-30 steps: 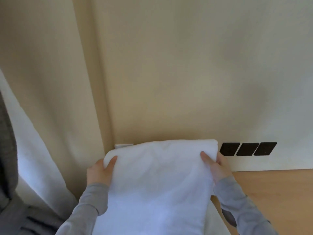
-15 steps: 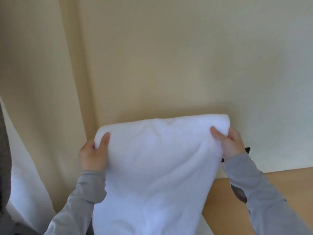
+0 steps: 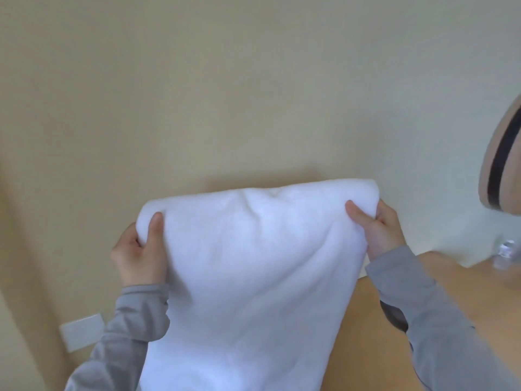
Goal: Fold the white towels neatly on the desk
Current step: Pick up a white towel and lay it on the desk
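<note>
You held the towel [image 3: 248, 272] up before the wall [image 3: 253, 94], the desk [image 3: 363, 342] showing low on its right. Your left hand [image 3: 141, 258] gripped its top left corner and your right hand [image 3: 380, 230] its top right, thumbs toward you.

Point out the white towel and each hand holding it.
white towel [image 3: 248, 277], head view, the middle of its hanging front face.
left hand [image 3: 139, 256], head view, the palm, below the thumb pinching the towel's top corner.
right hand [image 3: 382, 235], head view, the middle of the hand, at the other top corner.
</note>
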Tool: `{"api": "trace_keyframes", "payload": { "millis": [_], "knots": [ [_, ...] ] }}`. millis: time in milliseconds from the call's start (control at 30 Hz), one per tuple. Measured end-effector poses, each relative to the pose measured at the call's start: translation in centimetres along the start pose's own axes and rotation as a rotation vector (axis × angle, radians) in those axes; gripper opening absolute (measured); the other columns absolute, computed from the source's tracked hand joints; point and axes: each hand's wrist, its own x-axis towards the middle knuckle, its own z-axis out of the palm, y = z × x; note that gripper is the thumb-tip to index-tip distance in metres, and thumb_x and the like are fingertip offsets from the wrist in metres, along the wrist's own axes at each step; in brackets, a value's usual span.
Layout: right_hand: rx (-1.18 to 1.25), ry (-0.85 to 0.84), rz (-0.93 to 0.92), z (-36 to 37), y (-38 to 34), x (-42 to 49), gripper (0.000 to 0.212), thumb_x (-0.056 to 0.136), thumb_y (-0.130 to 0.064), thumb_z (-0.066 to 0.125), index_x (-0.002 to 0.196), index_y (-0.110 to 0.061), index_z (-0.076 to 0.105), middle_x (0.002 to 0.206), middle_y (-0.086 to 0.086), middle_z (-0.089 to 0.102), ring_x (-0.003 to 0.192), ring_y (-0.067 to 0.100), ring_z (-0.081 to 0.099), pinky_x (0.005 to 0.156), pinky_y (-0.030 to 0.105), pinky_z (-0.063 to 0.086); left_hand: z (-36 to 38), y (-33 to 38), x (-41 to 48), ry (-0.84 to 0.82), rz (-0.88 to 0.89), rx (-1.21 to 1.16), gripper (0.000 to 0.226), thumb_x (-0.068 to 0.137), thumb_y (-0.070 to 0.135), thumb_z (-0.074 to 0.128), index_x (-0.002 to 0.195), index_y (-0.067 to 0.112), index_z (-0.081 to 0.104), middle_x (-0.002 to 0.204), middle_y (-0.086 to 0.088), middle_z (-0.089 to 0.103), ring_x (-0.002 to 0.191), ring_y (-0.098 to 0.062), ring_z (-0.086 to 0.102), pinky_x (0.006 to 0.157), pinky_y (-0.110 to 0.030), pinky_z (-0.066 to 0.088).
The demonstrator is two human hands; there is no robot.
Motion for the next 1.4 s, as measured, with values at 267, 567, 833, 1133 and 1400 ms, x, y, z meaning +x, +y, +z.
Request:
{"api": "trace_keyframes", "payload": {
  "millis": [267,567,833,1133,1400],
  "knots": [
    [-0.059,0.076,-0.034,-16.1,-4.7,2.4,0.01,0.088,-0.004,0.058,0.089,-0.012,0.064,0.074,-0.006,0.073,0.07,0.01,0.069,0.061,0.023,0.056,12.1,5.2,-10.6,-0.085,-0.003,-0.119,0.05,0.085,0.032,0.059,0.058,0.02,0.019,0.06,0.0,0.016,0.047,-0.005,0.015,0.042,-0.019,0.013],
    [-0.116,0.169,-0.016,-30.2,-7.0,4.1,0.012,0.088,-0.009,0.06,0.086,-0.018,0.066,0.075,-0.011,0.073,0.07,0.005,0.07,0.056,0.018,0.054,22.7,8.6,-19.7,-0.193,0.011,-0.13,0.051,0.086,0.032,0.06,0.058,0.019,0.02,0.06,-0.001,0.015,0.047,-0.006,0.015,0.041,-0.019,0.013],
    [-0.158,0.271,0.07,-37.5,-1.6,6.1,0.011,0.088,-0.01,0.061,0.083,-0.019,0.065,0.072,-0.013,0.073,0.069,0.005,0.069,0.06,0.02,0.054,31.4,6.5,-21.6,-0.34,0.072,0.001,0.051,0.085,0.032,0.061,0.056,0.017,0.022,0.046,0.007,0.016,0.041,-0.006,0.016,0.039,-0.019,0.013],
    [-0.169,0.467,0.47,-45.1,15.6,9.6,0.007,0.087,-0.016,0.064,0.086,-0.022,0.062,0.093,-0.001,0.067,0.082,0.018,0.064,0.07,0.031,0.051,45.3,-6.7,-25.1,-0.723,-0.159,0.454,0.049,0.071,0.056,0.054,0.057,0.01,0.047,0.057,-0.007,0.045,0.06,-0.027,0.041,0.054,-0.033,0.034],
    [-0.366,0.307,1.11,-50.6,30.0,8.6,0.043,0.087,-0.008,0.061,0.126,0.0,0.047,0.117,0.016,0.056,0.108,0.038,0.054,0.094,0.051,0.047,49.0,-20.1,-36.6,-1.086,-0.499,0.688,0.071,0.091,0.041,0.053,0.146,0.005,0.025,0.153,-0.014,0.026,0.141,-0.027,0.023,0.114,-0.035,0.017]
  ]
}}
